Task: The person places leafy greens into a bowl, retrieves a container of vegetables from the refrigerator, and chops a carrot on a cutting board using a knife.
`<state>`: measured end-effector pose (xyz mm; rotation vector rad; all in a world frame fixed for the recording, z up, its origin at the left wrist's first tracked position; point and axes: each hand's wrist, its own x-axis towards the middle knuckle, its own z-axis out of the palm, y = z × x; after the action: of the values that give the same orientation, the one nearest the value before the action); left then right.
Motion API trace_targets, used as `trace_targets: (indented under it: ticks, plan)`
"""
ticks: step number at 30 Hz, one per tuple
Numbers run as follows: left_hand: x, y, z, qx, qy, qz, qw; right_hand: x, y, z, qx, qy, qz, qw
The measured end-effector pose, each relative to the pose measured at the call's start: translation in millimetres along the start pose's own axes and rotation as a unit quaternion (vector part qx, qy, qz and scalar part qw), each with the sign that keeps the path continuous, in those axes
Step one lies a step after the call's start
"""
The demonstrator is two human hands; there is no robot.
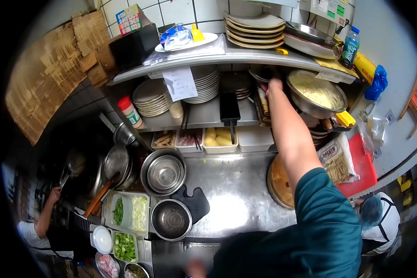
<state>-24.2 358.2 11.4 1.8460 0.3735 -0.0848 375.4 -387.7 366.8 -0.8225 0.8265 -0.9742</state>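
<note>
My right arm stretches up to the middle shelf, where my right hand (274, 87) is at a dark-centred bowl (265, 73) beside a large steel bowl of pale food (316, 89). Its fingers are mostly hidden, so its grip cannot be made out. Beneath the hand stands a stack of flat brown items (263, 107). Low in the view, my left hand (196, 268) is a blur at the bottom edge, near a grated metal strip (203, 247).
Stacked plates (152, 98) and a black container (229, 107) stand on the shelf (199, 121). On the steel counter (231, 185) are nested bowls (164, 173), a dark pan (171, 219) and a round wooden board (282, 183). People work at left (39, 231) and right (380, 217).
</note>
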Motion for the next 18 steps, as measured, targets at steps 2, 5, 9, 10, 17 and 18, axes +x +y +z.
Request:
trace_targets:
  ticks: [2,5,9,10,17,18]
  plan:
    - [11.1,-3.7,5.3,0.019,0.007,-0.019,1.000,-1.4,-3.5,1.2,-0.046,-0.026,-0.027,0.998]
    - [34.9,-29.0,12.7,-0.009,-0.001,-0.036,0.999,14.0,3.6,8.6,-0.085,-0.033,-0.032,0.995]
    - [87.7,-110.0,3.2,-0.276,-0.099,-0.074,0.953,-12.4,-1.9,34.1,-0.129,-0.128,-0.100,0.978]
    - [100.2,-134.1,-3.2,-0.422,-0.157,-0.109,0.886,-17.5,-4.6,40.3,-0.141,-0.145,-0.111,0.973]
    - [104.0,-162.1,-12.1,-0.516,-0.226,-0.067,0.824,-41.8,19.9,87.6,-0.242,-0.191,-0.160,0.938]
    - [107.6,-161.6,-13.0,-0.568,-0.267,-0.061,0.776,-42.0,24.1,89.1,-0.246,-0.194,-0.160,0.936]
